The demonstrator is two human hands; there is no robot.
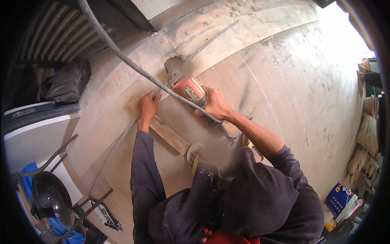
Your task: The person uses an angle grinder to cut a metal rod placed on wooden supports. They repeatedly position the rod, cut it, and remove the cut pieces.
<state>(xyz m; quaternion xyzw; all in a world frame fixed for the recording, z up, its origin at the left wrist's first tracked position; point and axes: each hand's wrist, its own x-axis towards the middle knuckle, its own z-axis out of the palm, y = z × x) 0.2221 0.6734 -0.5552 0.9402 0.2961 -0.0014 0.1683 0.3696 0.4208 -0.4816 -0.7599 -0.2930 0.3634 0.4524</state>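
My right hand (216,102) is wrapped round the rear body of a red angle grinder (189,90). The grinder's grey head and guard (174,67) lie over a ribbed steel bar (215,37); a blur hides part of that spot, so I cannot tell if the disc touches. To the left of the grinder, my left hand (148,106) is closed round the bar, which runs on thinly toward the lower left. Below this hand a wooden plank (168,135) lies on the floor, between the bar and my foot (195,151).
A thick grey cable (122,55) hangs across the view, passing before the grinder to my right hand. A chair frame (65,150) and a black plastic bag (67,83) stand left. Along the right wall are pots (369,105), sacks (359,156) and a blue box (339,199).
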